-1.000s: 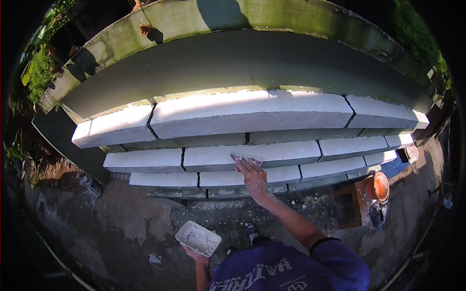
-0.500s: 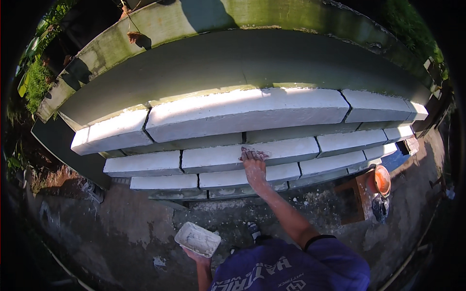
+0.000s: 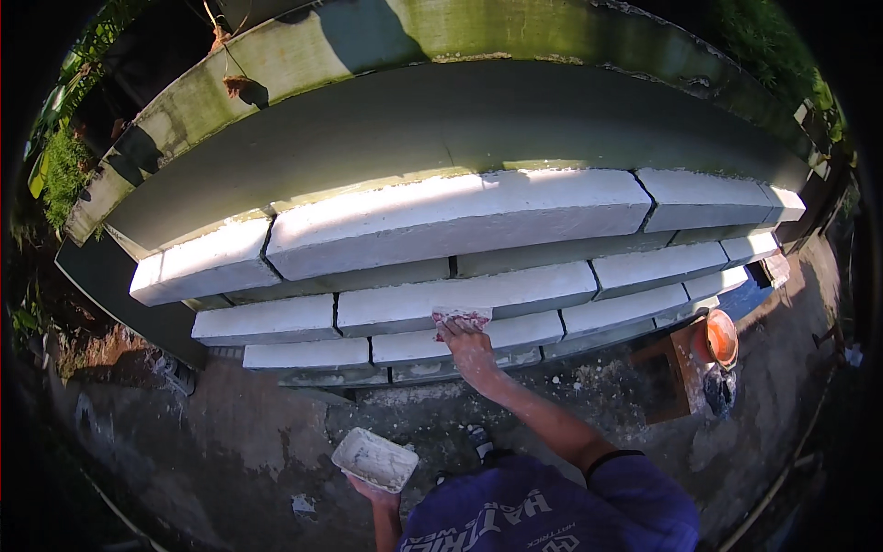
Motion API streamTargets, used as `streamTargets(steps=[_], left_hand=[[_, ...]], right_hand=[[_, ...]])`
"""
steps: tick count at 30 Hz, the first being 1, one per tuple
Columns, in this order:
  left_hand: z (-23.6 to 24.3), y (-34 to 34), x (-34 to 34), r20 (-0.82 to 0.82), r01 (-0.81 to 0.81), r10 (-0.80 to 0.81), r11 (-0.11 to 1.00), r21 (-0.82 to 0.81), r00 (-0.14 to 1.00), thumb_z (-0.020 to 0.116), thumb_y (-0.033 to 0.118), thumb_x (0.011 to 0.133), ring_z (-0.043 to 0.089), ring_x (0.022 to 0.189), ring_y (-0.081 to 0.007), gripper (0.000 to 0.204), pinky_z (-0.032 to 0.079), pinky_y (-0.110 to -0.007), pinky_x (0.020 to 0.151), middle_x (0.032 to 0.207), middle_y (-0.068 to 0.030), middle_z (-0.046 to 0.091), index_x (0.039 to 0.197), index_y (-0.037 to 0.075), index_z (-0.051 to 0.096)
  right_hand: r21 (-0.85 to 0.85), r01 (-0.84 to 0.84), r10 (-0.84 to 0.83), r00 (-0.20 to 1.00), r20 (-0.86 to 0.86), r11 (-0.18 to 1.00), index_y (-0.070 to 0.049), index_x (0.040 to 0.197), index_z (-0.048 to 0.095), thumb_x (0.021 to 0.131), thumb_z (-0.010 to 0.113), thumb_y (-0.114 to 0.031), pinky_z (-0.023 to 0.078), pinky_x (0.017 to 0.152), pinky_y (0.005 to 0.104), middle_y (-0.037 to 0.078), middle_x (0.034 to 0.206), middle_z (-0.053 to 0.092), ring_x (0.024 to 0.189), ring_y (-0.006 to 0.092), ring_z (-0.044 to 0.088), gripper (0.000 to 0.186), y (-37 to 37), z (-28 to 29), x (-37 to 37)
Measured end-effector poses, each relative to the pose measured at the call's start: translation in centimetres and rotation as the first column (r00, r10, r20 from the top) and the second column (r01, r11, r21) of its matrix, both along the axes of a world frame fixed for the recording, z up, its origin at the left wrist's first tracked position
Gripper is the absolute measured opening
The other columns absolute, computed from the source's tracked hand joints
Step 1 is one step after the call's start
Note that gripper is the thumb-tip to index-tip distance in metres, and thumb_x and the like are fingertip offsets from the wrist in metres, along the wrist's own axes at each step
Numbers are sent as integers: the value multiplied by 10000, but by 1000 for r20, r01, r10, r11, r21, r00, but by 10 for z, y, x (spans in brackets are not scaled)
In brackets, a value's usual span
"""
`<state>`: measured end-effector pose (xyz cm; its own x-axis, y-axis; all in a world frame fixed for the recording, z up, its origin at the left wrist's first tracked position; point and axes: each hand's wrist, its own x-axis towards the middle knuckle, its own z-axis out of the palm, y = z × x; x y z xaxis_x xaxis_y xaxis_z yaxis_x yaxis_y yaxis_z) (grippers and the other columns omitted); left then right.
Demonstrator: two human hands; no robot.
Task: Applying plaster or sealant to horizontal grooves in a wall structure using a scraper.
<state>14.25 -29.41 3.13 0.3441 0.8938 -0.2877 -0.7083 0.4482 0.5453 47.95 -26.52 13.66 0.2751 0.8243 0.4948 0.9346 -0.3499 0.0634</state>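
My right hand (image 3: 469, 350) reaches out to the wall, its fingers closed on a crumpled red-and-white rag (image 3: 467, 317). The rag presses against the front face of the middle white block row (image 3: 497, 283), near its lower edge. Whitish smears coat that hand. Low in the view, my left hand (image 3: 372, 488) grips a shallow rectangular white tub (image 3: 375, 460) from below and its near side. Pale paste or residue lines the inside of the tub. Below the middle row runs another white block row (image 3: 414, 346), and above it a larger one (image 3: 460, 221); dark vertical gaps divide the blocks.
A mossy green concrete ledge (image 3: 552, 37) curves across the top. To the right, an orange bucket (image 3: 722, 339) stands by a brown wooden box (image 3: 664, 377), with a dark plastic bag (image 3: 718, 391) close by. Stained concrete floor (image 3: 248, 432) lies below the wall, and plants (image 3: 64, 170) grow at left.
My right hand has moved left and down with the rag, from the block's upper edge onto its front face. My left hand still holds the tub in about the same place.
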Motion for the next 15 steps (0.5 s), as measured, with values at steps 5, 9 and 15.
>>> streamTargets(steps=[5, 9, 15], left_hand=[[-9, 1, -4, 40, -32, 34, 998, -45, 999, 287, 762, 852, 405, 1294, -380, 839, 362, -598, 1029, 1479, -78, 357, 1462, 187, 317], [-13, 1, -1, 36, -29, 28, 999, 24, 999, 292, 752, 859, 412, 1289, -371, 825, 357, -593, 1034, 1472, -76, 367, 1458, 186, 325], [-10, -5, -5, 25, 4, -5, 999, 32, 1000, 285, 753, 859, 411, 1291, -366, 824, 358, -580, 1038, 1471, -74, 370, 1458, 188, 326]], right_hand=[[302, 3, 71, 970, -233, 953, -92, 1238, 581, 819, 533, -51, 535, 816, 414, 80, 1155, 650, 1013, 270, 643, 424, 2, 28, 14], [-82, 335, -342, 934, -103, 939, -81, 1215, 591, 804, 559, -55, 538, 810, 390, 104, 1194, 626, 1010, 258, 640, 413, 5, -7, 25], [40, -120, 126, 963, -239, 992, -82, 1176, 603, 821, 568, -93, 523, 816, 351, 89, 1136, 636, 1005, 241, 641, 356, 11, 27, -38]])
